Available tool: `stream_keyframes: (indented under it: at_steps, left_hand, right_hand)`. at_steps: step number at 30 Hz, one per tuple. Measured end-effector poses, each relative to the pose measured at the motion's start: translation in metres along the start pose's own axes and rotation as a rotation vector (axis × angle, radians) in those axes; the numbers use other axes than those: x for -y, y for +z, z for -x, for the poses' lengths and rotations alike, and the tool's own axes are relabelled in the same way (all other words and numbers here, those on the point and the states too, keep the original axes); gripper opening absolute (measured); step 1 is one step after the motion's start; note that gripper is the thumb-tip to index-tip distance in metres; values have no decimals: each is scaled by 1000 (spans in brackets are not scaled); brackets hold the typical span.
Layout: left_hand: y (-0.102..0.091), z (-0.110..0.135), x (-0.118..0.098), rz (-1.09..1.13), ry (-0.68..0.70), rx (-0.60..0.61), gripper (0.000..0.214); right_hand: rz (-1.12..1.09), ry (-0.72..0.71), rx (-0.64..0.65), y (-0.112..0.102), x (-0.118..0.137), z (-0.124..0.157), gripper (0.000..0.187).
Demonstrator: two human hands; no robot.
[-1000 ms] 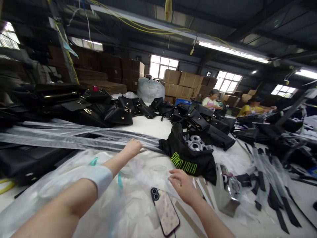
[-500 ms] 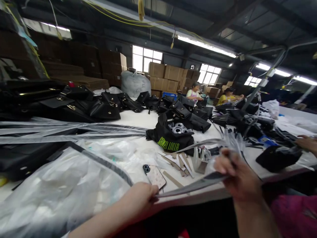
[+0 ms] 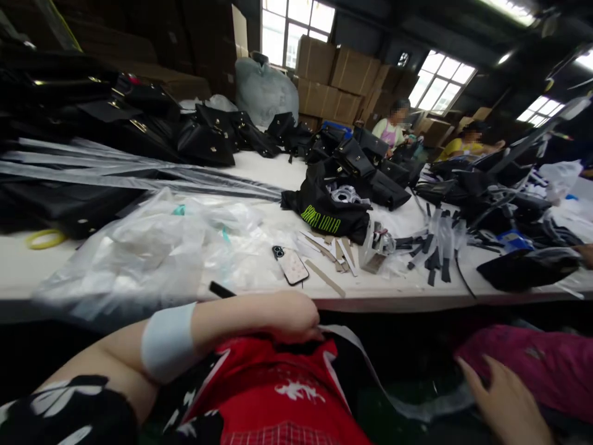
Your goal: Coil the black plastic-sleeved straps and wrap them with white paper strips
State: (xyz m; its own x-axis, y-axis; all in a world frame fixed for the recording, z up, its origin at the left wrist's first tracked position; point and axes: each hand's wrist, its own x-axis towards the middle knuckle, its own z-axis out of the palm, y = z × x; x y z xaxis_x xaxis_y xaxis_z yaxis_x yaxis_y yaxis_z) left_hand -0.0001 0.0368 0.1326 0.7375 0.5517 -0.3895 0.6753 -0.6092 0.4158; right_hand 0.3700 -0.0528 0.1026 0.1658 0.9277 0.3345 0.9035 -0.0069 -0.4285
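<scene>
My left hand (image 3: 296,318) is closed in front of the red apron (image 3: 278,395), below the table edge. From its fingers a long greyish strip (image 3: 361,349), looking like strap in clear plastic film, sags down to the right. My right hand (image 3: 507,402) is at the lower right with fingers spread, close to the far part of the strip; a grip there does not show. A short black strap end (image 3: 221,289) sticks out behind my left forearm at the table edge. A phone (image 3: 293,266) lies on the table ahead of my left hand.
On the white table (image 3: 398,301) lie plastic bags (image 3: 152,247), a black bag with green lettering (image 3: 324,213), cardboard strips (image 3: 340,253), film-wrapped straps (image 3: 115,167), a yellow tape roll (image 3: 45,239) and black handbags (image 3: 204,139). A person in magenta (image 3: 546,364) sits at right.
The strip, stretched between both hands above the table edge, now hangs slack below it. My right hand has dropped down and right, its fingers now spread. The view has tilted down.
</scene>
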Motion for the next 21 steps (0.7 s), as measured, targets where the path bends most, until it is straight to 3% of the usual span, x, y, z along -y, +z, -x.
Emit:
stream_keyframes:
  at_steps: [1,3,4,6,7,10,12,15,18,21]
  left_hand:
    - [8,-18,-14,128,99,114,43]
    - [24,-52,-32,465,219,358,43]
    - [32,-65,-34,633,256,463,43]
    - [44,-81,-24,903,298,626,40]
    - [48,-83,-15,995,311,684,38]
    - [52,-72,22,1143,248,806,36]
    - [53,-57,42,1171,165,795,34]
    - [54,-39,53,1255,64,715,28]
    - [46,-34,47,1504,23,604,25]
    - [26,-45,30,1901,69,327,20]
  right_hand:
    - [-75,-36,138,18,13,2,44]
    - [-338,-104,547,51,39,7,53]
    - [-506,-117,789,64,50,10,54]
    - [-668,-39,1043,78,62,11,49]
    - [-693,14,1073,80,62,9,46]
    - [-657,140,954,74,42,1,45]
    - [-629,173,913,69,23,-4,45]
    - [-602,172,911,69,6,-9,44]
    - [-581,68,909,79,12,-8,39]
    - [-530,-20,895,95,38,-2,35]
